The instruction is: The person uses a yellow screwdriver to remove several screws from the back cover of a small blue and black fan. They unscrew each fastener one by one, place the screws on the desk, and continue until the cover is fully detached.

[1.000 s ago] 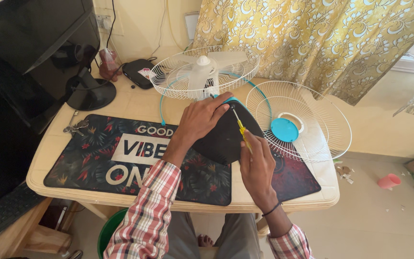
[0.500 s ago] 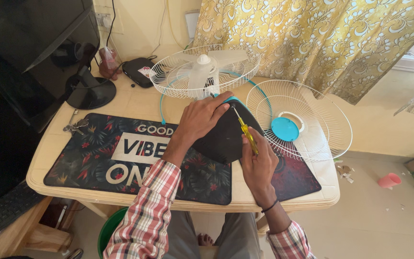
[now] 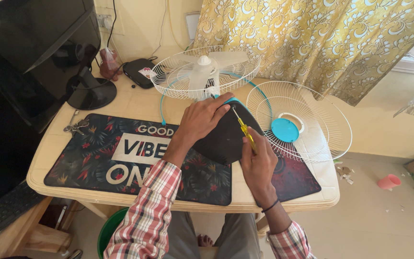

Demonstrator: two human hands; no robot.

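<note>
A table fan lies on its side on the desk, its black base [image 3: 221, 139] turned up toward me. My left hand [image 3: 201, 118] presses on the top edge of that base. My right hand [image 3: 257, 160] grips a yellow-handled screwdriver [image 3: 245, 130], whose metal tip touches the base near its teal rim. Behind the base sit the white rear fan guard and pale blades [image 3: 204, 72]. The loose white front fan guard [image 3: 299, 121] with a teal centre cap lies to the right.
A dark printed desk mat [image 3: 97, 163] covers the desk front. A monitor on a round stand [image 3: 89, 93], a small black box [image 3: 138, 72] and keys [image 3: 75, 127] are at the left. Yellow curtains hang behind. A pink cup [image 3: 389, 181] and cardboard box lie on the floor.
My right hand and the screwdriver shifted slightly, twisting in place at the base. My left hand stays on the base.
</note>
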